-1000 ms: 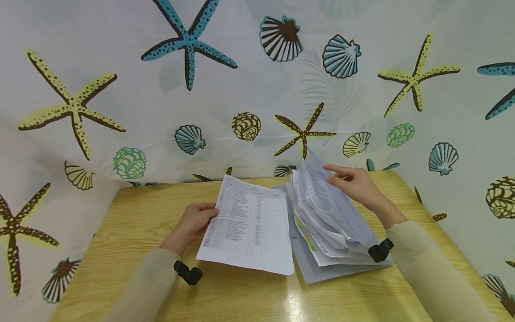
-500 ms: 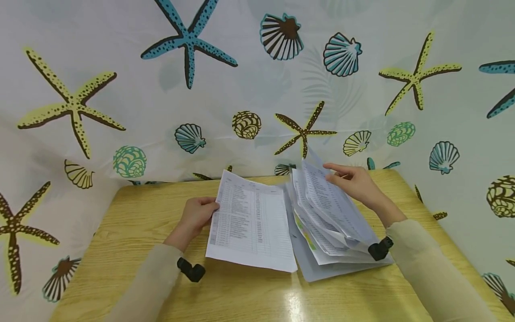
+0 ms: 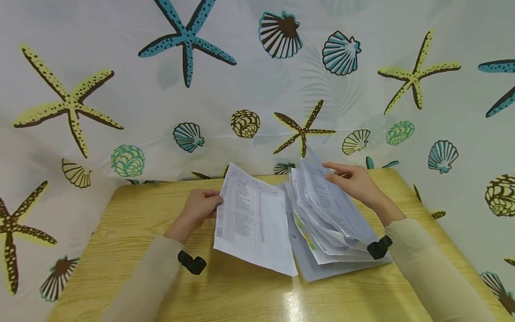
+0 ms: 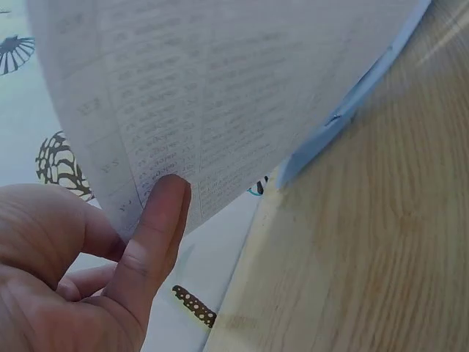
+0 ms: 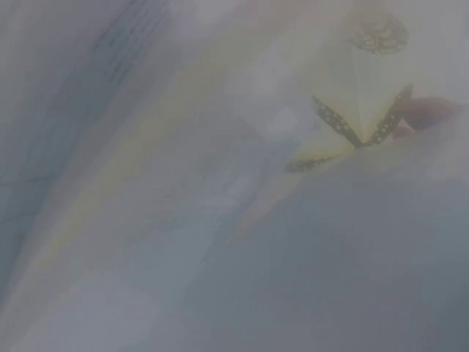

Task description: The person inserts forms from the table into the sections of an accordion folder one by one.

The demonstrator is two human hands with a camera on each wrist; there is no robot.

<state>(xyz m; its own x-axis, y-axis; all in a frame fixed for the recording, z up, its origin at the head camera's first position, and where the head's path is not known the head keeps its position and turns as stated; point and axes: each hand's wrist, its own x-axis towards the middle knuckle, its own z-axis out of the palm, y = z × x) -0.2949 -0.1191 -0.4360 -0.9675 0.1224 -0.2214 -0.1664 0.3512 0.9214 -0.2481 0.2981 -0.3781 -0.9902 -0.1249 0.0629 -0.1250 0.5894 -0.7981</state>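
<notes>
My left hand (image 3: 197, 208) pinches the left edge of a printed paper sheet (image 3: 253, 219), which is raised and tilted above the table. In the left wrist view the fingers (image 4: 150, 242) lie against the near face of the sheet (image 4: 205, 88), low at its edge. To its right lies a grey-blue plastic folder (image 3: 307, 267) with a fanned stack of printed papers (image 3: 315, 214) in it. My right hand (image 3: 354, 181) holds the folder's translucent cover (image 3: 360, 219) up at its upper edge. The right wrist view is hazy through plastic; little of that hand shows.
The wooden table (image 3: 132, 232) ends at a patterned cloth backdrop (image 3: 225, 89) behind and at both sides. A yellow-green marked strip (image 3: 304, 235) shows at the stack's left edge. A black wrist camera (image 3: 192, 262) sits on the left sleeve, another (image 3: 379, 248) on the right.
The left hand has risen a little and moved slightly right with the sheet, which now tilts more and bends. The right hand and the stack stay nearly still.
</notes>
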